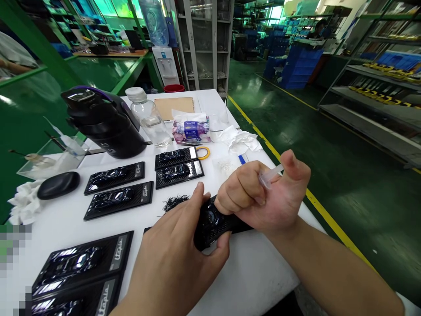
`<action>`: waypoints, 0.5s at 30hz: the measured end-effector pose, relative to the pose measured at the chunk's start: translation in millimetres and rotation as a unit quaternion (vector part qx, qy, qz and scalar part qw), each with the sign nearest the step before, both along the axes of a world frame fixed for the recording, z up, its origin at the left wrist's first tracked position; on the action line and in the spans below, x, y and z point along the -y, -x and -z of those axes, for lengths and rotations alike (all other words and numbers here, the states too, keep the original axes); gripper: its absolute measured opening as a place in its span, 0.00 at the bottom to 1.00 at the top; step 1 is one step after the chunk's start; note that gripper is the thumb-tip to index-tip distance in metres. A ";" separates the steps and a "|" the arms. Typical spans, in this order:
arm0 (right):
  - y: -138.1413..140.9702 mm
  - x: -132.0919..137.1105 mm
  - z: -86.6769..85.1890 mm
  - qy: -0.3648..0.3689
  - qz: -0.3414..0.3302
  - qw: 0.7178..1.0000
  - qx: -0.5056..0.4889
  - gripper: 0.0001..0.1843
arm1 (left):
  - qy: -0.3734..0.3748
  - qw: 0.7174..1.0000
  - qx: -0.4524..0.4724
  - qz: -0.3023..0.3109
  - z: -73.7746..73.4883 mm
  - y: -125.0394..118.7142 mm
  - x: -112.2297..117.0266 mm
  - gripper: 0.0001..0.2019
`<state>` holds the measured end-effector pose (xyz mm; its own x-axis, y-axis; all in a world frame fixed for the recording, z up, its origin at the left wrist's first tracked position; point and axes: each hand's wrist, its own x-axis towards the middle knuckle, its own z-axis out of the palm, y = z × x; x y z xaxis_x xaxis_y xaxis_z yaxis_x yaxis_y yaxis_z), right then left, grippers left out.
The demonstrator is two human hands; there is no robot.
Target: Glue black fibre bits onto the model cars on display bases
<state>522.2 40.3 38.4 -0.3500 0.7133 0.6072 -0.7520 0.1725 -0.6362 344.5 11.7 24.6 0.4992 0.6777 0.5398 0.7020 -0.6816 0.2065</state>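
My left hand (177,250) is wrapped around a black plaque with a glossy car-shaped relief (212,217), thumb at its near edge. The curled fingers of my right hand (263,195) press on the same plaque. Held in that fist is a small translucent plastic tube (271,175), pointing up past the raised thumb; its other end is hidden. Just beyond my left fingers lies a heap of black shreds (176,202). Similar car plaques lie on the left, among them a small one (120,201) and a larger one (82,263).
On the white table (259,281) stand a black jug (101,123), a clear bottle (149,118) and a tissue pack (191,128). A yellow tape roll (203,152), crumpled tissue (238,139) and a black computer mouse (59,184) lie around. Shelving (378,74) lines the right.
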 end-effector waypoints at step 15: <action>-37.2 -23.9 0.7 0.113 0.309 0.934 0.141 0.20 | 0.097 0.975 -0.043 0.196 -10.5 -5.1 15.0 0.36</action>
<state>559.3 64.2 37.7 0.0470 0.9309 0.3622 -0.3505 0.3549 -0.8667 349.6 -3.3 35.1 0.7783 0.5102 0.3660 0.4151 -0.8554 0.3099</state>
